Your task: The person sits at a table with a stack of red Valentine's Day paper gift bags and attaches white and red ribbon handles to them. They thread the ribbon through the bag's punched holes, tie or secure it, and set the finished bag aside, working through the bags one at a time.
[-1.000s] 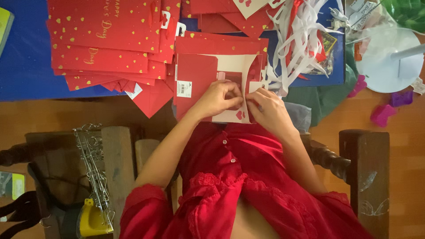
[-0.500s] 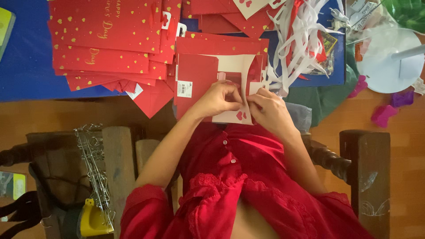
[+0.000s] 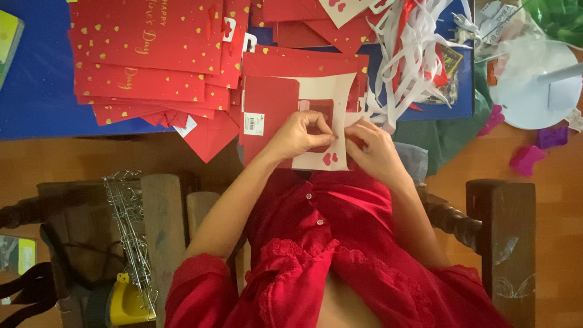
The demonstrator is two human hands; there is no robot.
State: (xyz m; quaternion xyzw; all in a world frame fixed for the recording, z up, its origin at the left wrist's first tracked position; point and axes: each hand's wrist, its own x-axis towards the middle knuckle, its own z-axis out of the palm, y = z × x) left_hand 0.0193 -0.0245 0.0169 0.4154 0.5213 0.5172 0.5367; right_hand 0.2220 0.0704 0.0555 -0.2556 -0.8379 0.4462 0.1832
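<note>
Head view, looking straight down. Both hands meet over a red and cream paper bag [image 3: 285,115] lying flat at the near edge of the blue table [image 3: 36,103], just in front of the person's red shirt. Left hand [image 3: 300,135] curled, thumb and fingertips pinching the bag's cream panel near 2 small red hearts. Right hand [image 3: 375,149] close beside it, fingers bent and pressed onto the panel's right edge; cannot tell whether it grips anything. Stack of red bags with gold hearts [image 3: 146,54] fans out to the left. Tangle of white ribbon strips [image 3: 413,54] lies right of the bag. White round disc [image 3: 528,85] further right.
</note>
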